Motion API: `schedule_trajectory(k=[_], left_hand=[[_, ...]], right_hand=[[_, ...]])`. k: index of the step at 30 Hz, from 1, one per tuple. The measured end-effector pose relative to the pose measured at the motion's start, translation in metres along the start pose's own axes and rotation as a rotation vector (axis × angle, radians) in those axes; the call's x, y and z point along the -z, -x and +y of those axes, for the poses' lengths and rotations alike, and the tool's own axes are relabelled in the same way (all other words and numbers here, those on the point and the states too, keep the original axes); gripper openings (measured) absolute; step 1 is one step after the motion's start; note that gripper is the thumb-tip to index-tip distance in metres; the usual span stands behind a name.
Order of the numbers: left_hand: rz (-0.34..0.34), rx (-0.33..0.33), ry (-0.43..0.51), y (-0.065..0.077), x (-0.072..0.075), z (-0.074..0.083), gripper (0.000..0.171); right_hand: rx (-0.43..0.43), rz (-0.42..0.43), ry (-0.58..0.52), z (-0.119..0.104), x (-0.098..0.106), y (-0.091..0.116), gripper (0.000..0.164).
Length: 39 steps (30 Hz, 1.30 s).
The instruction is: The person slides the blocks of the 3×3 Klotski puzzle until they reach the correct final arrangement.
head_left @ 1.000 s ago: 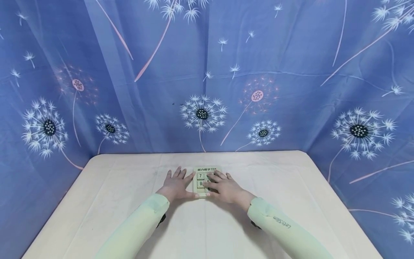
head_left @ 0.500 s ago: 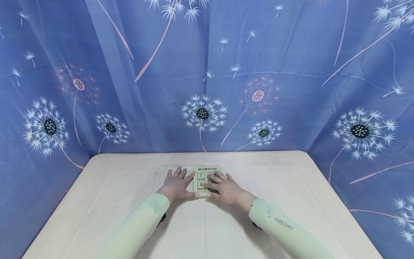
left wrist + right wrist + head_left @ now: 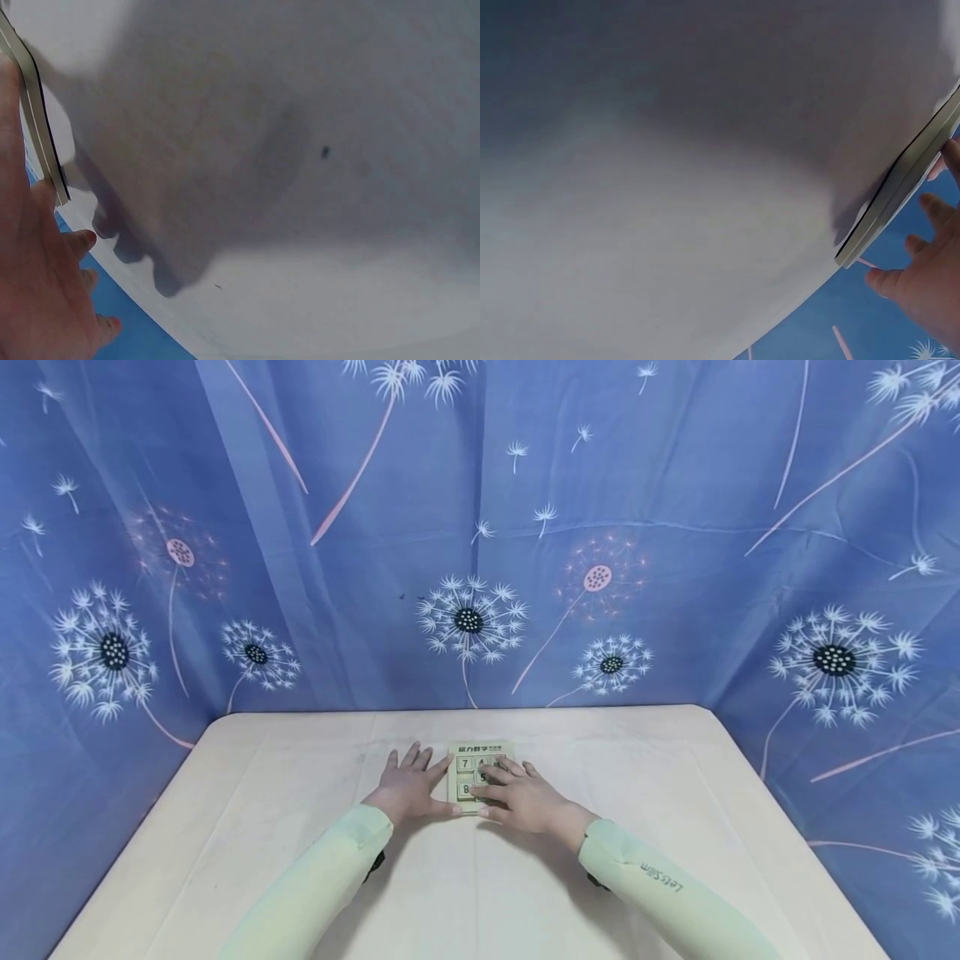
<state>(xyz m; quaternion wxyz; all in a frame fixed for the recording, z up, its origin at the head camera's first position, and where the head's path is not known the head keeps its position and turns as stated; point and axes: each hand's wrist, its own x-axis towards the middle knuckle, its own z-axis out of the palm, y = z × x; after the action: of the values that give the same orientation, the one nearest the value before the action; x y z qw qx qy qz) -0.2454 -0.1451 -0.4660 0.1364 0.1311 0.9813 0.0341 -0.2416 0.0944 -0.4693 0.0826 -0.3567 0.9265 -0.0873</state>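
I judge the number sliding puzzle (image 3: 466,776) on the table (image 3: 480,893) light, stiff and best held by its side edges: left hand (image 3: 408,792) spread against it, right hand (image 3: 527,798) extended over its tiles (image 3: 465,764), neither clenched.

Pale green number puzzle board (image 3: 453,787) is lying flat, low centre of the head frame, dark printed header (image 3: 480,749) running along its far edge. Tile 7 (image 3: 465,764) is sitting upper left, tile 4 (image 3: 481,762) beside it, tile 5 (image 3: 482,777) below that, partly covered. Tile 8 (image 3: 466,790) is sitting lower left, a gap showing between it and 7. Right part is being mostly hidden. Thin side is slanting at left wrist's upper left, right wrist's right edge.
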Motion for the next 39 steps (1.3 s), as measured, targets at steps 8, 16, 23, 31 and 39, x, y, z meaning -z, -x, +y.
schedule_trajectory(k=[8,16,23,31,39], left_hand=[[0.0,0.004,0.01,-0.0001,0.0005,0.0006,0.099],[0.003,0.001,0.02,0.0025,0.0018,0.0013,0.098],[0.009,-0.002,0.011,0.0009,-0.0002,0.001,0.098],[0.004,0.003,0.005,-0.0003,-0.0014,0.0012,0.098],[0.01,0.001,0.009,0.0006,0.0,0.0005,0.098]], right_hand=[[0.019,-0.004,0.003,0.0011,0.0006,0.002,0.05],[0.033,-0.013,-0.008,0.0005,0.001,0.0045,0.049],[0.037,-0.008,-0.001,-0.0001,0.0002,0.0049,0.05],[0.036,0.0,0.004,-0.0005,-0.0007,0.0071,0.051],[-0.001,0.019,-0.02,-0.0005,-0.0006,0.002,0.052]])
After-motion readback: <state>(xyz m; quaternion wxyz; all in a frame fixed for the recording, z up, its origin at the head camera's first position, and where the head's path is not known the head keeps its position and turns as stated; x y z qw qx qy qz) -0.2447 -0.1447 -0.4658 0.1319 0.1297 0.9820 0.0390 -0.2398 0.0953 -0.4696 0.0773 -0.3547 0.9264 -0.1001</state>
